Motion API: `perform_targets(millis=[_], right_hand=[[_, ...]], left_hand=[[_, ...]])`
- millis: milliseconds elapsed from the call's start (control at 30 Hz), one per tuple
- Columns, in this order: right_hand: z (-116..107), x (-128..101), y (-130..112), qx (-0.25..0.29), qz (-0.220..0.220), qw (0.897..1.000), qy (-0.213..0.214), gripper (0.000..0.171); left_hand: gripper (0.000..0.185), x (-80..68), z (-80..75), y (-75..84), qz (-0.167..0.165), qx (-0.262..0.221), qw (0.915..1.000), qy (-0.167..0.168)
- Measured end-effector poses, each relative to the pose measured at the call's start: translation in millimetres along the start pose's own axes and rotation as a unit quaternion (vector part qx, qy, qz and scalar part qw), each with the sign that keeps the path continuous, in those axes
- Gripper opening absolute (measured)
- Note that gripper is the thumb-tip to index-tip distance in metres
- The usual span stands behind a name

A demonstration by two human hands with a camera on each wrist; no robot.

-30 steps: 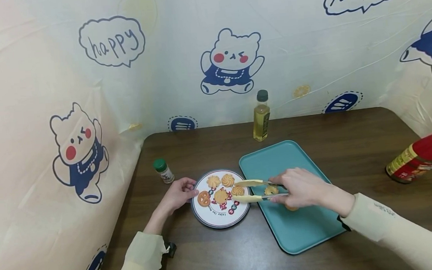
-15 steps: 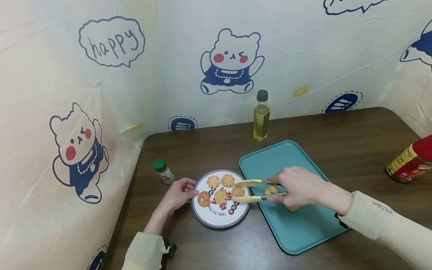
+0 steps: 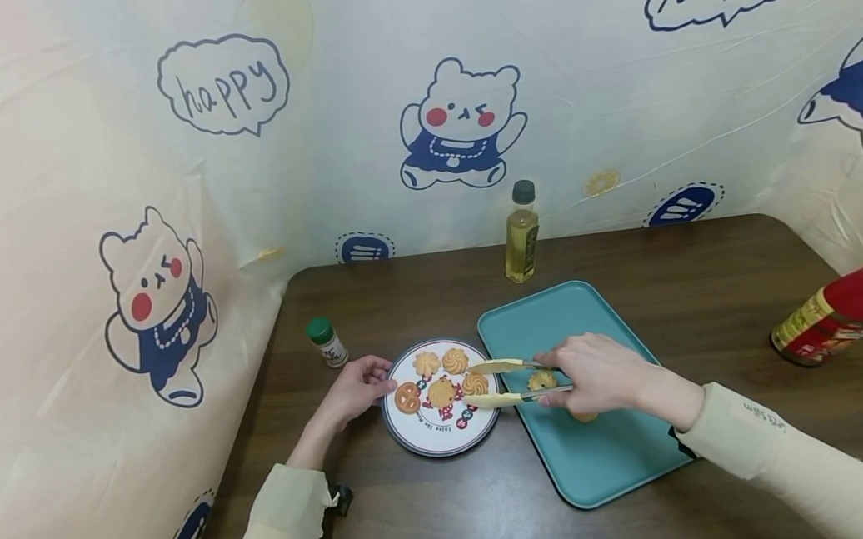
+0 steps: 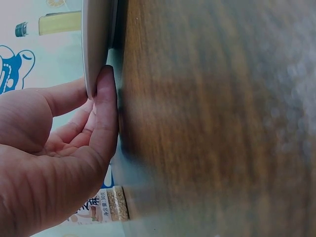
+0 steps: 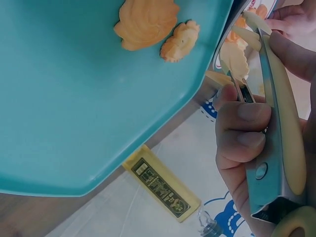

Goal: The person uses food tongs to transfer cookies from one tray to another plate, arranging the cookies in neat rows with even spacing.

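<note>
My left hand [image 3: 357, 386] pinches the left rim of a round white plate [image 3: 432, 441], thumb above and fingers beneath, as the left wrist view shows. On the plate lie several cookies, among them a pretzel-shaped cookie [image 3: 407, 397] at the left. My right hand [image 3: 597, 373] grips metal tongs [image 5: 270, 123] with pale yellow tips. Those tips rest over the plate's right side, around a swirled cookie [image 3: 474, 383]; whether they squeeze it I cannot tell. Below the tongs, a small cookie [image 3: 540, 379] lies on the teal tray [image 3: 617, 453]. A larger cookie [image 5: 147, 22] beside it is mostly hidden in the head view.
Behind the tray stands an oil bottle [image 3: 522, 234]. A green-capped seasoning jar [image 3: 327, 342] is just beyond my left hand. At the far right stands a red sauce bottle [image 3: 840, 310]. Printed sheeting [image 3: 364, 166] rises along the back and sides of the brown table [image 3: 403, 514].
</note>
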State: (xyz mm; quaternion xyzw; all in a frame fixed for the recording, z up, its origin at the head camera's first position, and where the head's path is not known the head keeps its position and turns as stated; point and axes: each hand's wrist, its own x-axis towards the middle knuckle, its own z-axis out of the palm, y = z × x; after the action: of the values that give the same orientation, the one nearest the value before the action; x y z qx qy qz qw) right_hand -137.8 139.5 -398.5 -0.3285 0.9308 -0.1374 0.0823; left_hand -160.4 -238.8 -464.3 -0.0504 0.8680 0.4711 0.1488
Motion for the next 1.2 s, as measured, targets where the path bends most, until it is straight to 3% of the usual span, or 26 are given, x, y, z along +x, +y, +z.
perform_targets(millis=[667, 1200], right_hand=[[0, -3, 6, -0.007, -0.012, 1.0, 0.011, 0.062], [-15, -22, 17, -0.004, -0.001, 0.999, 0.037, 0.063]], left_hand=[[0.029, 1.6, -0.8, -0.9, 0.007, 0.006, 1.0, -0.002], [0.029, 1.5, -0.4, -0.6, 0.002, -0.001, 1.0, -0.001]])
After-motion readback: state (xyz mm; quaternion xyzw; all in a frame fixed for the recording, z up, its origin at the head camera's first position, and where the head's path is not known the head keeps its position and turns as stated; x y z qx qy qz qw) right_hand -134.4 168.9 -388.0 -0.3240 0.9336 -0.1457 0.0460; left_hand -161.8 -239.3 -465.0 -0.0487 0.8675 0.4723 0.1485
